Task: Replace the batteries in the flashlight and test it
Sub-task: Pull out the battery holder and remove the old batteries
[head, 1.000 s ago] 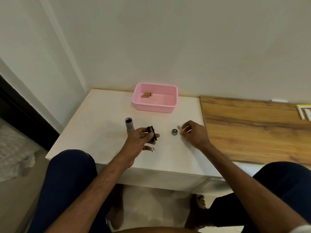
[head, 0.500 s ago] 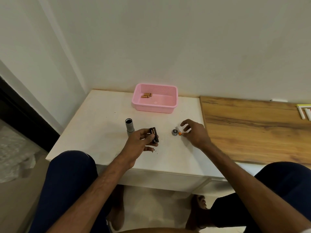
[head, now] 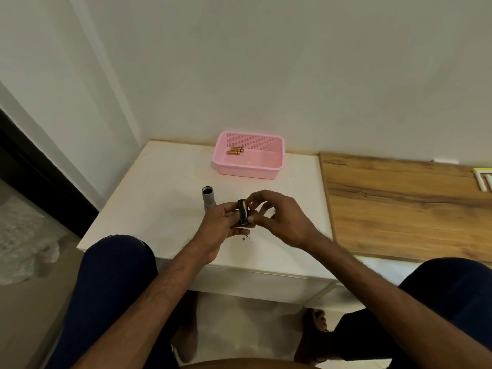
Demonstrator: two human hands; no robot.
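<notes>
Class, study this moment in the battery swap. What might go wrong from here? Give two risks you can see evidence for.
1. The battery holder is held only by fingers of the left hand and right hand above the table; it may slip and spill cells.
2. The flashlight body stands upright beside the left hand; a nudge could topple it and send it rolling.

white table (head: 165,187) | wooden board (head: 399,203) beside it | pale sticks (head: 482,182), maybe chalk, far right
</notes>
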